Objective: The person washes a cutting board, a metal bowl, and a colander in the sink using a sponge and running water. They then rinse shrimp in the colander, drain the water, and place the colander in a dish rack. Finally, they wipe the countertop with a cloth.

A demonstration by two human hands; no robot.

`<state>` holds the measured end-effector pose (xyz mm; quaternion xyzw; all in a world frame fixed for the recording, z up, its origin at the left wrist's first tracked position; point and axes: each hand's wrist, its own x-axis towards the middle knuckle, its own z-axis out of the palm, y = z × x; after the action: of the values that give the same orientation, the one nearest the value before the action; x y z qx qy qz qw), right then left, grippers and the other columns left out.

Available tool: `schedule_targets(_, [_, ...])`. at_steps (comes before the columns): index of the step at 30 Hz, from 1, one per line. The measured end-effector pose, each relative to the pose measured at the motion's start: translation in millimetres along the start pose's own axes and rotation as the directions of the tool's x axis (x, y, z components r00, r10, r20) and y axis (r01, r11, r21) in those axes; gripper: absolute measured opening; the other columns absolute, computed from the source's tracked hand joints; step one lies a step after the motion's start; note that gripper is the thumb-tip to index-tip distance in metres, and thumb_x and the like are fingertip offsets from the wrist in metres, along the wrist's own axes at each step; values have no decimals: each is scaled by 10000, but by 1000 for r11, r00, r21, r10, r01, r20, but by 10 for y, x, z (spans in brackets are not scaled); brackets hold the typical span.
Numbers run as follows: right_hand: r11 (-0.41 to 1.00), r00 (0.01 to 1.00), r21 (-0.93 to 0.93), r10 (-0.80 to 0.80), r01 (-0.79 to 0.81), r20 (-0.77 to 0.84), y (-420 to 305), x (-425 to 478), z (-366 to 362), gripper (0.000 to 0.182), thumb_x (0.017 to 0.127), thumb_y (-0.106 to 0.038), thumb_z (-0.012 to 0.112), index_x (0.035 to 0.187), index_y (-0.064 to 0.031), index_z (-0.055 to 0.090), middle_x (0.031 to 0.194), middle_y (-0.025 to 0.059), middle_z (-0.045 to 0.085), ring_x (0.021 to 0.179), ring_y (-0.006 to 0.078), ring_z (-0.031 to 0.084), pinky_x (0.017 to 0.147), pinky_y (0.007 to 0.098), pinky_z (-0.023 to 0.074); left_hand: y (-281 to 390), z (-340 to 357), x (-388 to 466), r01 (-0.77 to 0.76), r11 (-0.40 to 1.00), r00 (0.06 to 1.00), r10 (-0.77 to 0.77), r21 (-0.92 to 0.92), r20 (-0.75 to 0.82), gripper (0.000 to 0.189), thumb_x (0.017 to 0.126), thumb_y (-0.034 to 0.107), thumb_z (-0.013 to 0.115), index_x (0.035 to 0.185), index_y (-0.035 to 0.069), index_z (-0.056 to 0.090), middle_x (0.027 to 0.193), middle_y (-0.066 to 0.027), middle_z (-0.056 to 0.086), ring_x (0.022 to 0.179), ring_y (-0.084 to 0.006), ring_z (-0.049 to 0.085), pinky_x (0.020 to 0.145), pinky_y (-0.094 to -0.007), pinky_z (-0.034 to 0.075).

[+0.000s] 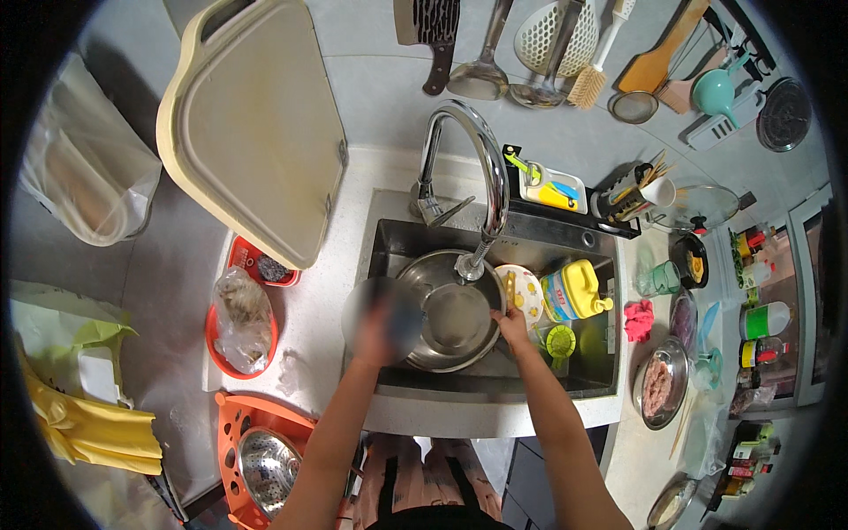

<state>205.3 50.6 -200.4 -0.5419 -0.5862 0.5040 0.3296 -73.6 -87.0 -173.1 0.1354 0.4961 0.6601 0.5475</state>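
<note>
A round stainless steel basin [430,331] stands in the sink [583,371], its shiny bottom looking wet. My right hand [513,326] grips its right rim, the thumb over the edge. At the basin's left side is my left hand [376,341], mostly lost in a round blurred patch; whether it holds anything there cannot be seen. The chrome tap [493,185] arches over the basin, its spout above the far part. Right of the basin, in the sink, are a patterned plate [528,298], a yellow detergent jug [583,291] and a green round brush or scrubber [560,342].
A cutting board [258,139] leans upright at the left. Orange containers [211,344] line the left counter edge. A cleaver [437,46] and ladles hang on the wall. On the right counter are a pink cloth [638,320] and a steel bowl of raw minced meat [657,387].
</note>
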Motion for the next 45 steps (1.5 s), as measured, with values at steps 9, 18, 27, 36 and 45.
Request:
schedule_targets(9, [967, 997, 254, -38, 21, 61, -1895, 805, 562, 451, 882, -336, 366, 1150, 11, 470, 1145, 125, 490, 1055, 196, 446, 915, 267, 299, -208, 6, -75, 234, 942, 962, -260, -239, -83, 542, 630, 12, 393, 1162, 88, 462, 1079, -114, 486, 967, -291, 480, 821, -432, 407])
schedule_targets(18, [879, 973, 476, -137, 32, 187, -1730, 569, 464, 539, 904, -408, 221, 1193, -6, 433, 1208, 129, 452, 1142, 197, 394, 981, 310, 237, -373, 505, 124, 368, 835, 854, -478, -410, -207, 464, 703, 97, 412, 1162, 115, 469, 1101, -87, 459, 976, -278, 445, 868, -450, 331])
schedule_targets(27, [898, 853, 374, -371, 230, 367, -1430, -95, 491, 518, 783, -98, 598, 1225, -29, 337, 1182, 75, 443, 1011, 122, 439, 839, 270, 389, -195, 992, -19, 337, 794, 930, -364, -506, 48, 463, 736, 251, 438, 1144, 31, 439, 1175, -126, 435, 1080, -302, 403, 908, -471, 300])
schedule_targets(36, [999, 928, -19, -29, 39, 372, -1105, -105, 634, 468, 904, -381, 244, 1141, -42, 465, 1127, 83, 515, 1042, 250, 456, 950, 326, 258, -443, 892, 57, 493, 583, 861, -220, -646, 459, 460, 809, 390, 433, 1200, 150, 410, 1234, -80, 406, 1112, -298, 398, 884, -549, 295])
schedule_targets(45, [973, 988, 185, 147, -138, -35, -513, -80, 1092, 283, 867, -218, 426, 1014, 8, 508, 975, 132, 549, 869, 218, 519, 746, 310, 375, -562, 1024, 66, 283, 943, 923, -318, -176, -218, 430, 802, 53, 459, 1219, 126, 382, 1098, -98, 467, 952, -247, 490, 719, -358, 427])
